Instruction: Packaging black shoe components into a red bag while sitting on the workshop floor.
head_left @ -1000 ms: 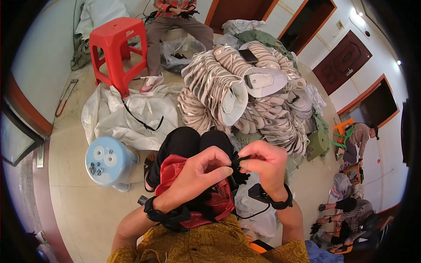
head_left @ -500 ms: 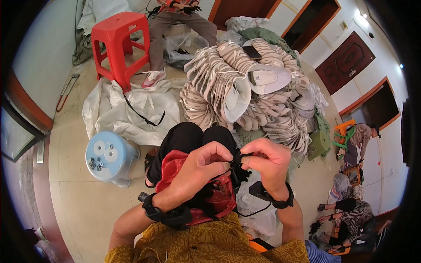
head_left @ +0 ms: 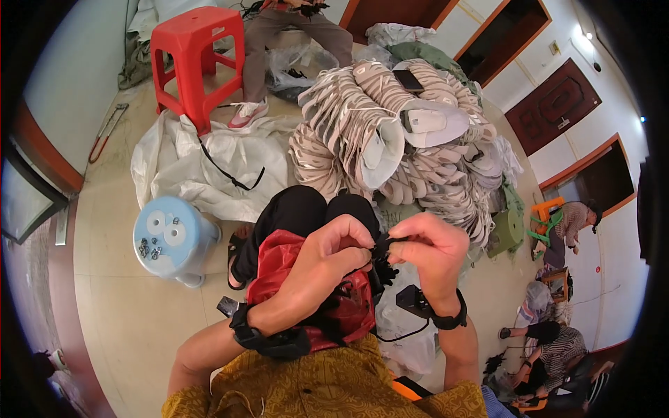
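One light-blue plastic stool (head_left: 182, 256) stands at the left, with several small metal clips (head_left: 144, 247) on its top, too small to count surely. Behind it come one long red-handled tool (head_left: 97, 148) on the floor, one white woven sheet (head_left: 174, 167) and one tall red plastic stool (head_left: 195, 25). One black strap (head_left: 240, 185) lies across the sheet. One red apron (head_left: 275, 251) covers the lap, and a wristband circles each of the two wrists. Beyond the knees rises a heap of beige-and-white shoe uppers (head_left: 341, 104), nested in rows, too many to count, with one black phone (head_left: 408, 81) on top. One olive-green plastic stool (head_left: 507, 230) sits right of it. Three co-workers are seated, one beyond the heap and two at the far right.

The black strip (head_left: 380, 246) in hand is narrow and dark, with ragged black ends hanging below; its finer detail is blurred.

The left hand (head_left: 317, 263) has thumb and forefinger pinched on the strip's left side. The strip bridges the small gap between the hands, above the apron's right edge. The right hand (head_left: 437, 254) pinches its right side, thumb below forefinger.
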